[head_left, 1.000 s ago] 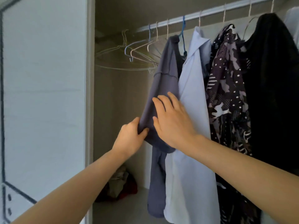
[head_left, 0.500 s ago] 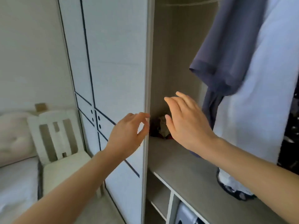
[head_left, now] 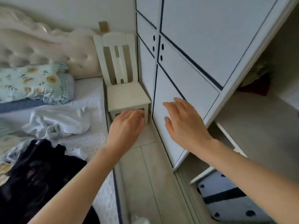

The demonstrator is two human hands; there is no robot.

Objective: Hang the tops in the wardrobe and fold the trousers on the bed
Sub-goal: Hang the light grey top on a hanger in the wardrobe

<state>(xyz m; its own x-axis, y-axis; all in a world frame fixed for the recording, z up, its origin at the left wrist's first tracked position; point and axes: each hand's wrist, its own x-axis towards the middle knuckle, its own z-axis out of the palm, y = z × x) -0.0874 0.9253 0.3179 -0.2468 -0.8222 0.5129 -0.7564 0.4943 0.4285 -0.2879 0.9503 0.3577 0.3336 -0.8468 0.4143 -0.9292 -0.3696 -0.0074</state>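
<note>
Both hands were empty: the left hand [head_left: 127, 125] hung with fingers loosely curled over the gap between bed and wardrobe, and the right hand [head_left: 182, 122] was spread flat, fingers apart, in front of the wardrobe door [head_left: 186, 75], whether touching it or not could not be told. The task's remaining things lay on the bed [head_left: 90, 97], to the left of and below both hands. A dark garment [head_left: 37, 175], bunched with no clear long axis, occupied the near left corner of the bed beside the left forearm; whether it was a top or trousers could not be told. A pale, crumpled garment [head_left: 59, 122] lay farther up the bed, to the left of the left hand, its bulk running roughly across the mattress. The left hand was the nearer to both, so the coming reach would likely be leftward and downward and led by it. Beyond the clothes sat a floral pillow [head_left: 35, 81] against a tufted headboard [head_left: 45, 50]. A small white chair [head_left: 124, 92] stood between bed and wardrobe, just past the left hand. The open wardrobe compartment [head_left: 262, 126] lay to the right; no hanging clothes showed in it.
</note>
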